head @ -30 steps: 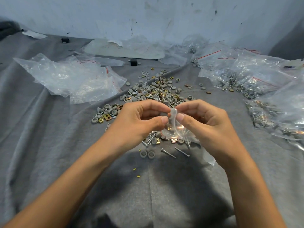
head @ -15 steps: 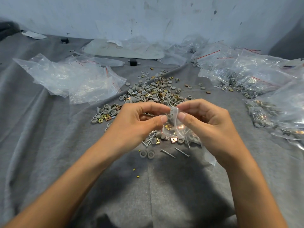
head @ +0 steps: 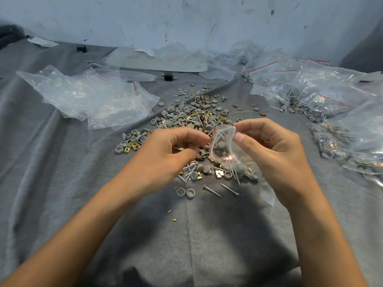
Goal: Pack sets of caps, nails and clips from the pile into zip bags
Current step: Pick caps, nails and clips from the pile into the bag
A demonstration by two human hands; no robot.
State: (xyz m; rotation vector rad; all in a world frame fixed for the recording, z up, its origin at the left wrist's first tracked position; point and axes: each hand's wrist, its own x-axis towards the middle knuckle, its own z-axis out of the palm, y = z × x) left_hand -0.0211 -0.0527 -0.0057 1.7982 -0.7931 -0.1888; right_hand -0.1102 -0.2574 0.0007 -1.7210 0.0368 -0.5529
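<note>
A pile of grey caps, nails and brass clips [head: 192, 117] lies on the grey cloth ahead of me. My right hand [head: 275, 154] pinches a small clear zip bag [head: 222, 146] by its top corner, thumb in front and fingers behind. The bag has a red zip line and holds caps, nails and a clip. My left hand [head: 165, 160] hovers just left of the bag with fingers loosely curled and nothing between thumb and forefinger. Its forefinger tip is close to the bag's red edge.
Empty zip bags [head: 93, 100] lie heaped at the left. Filled bags [head: 310, 96] are piled at the right and far right. Two loose caps [head: 185, 192] and two nails [head: 211, 190] lie near me. A grey wall closes off the back.
My left hand has let go of the bag's mouth and drawn slightly left. My right hand has turned the bag so its flat face and red zip show.
</note>
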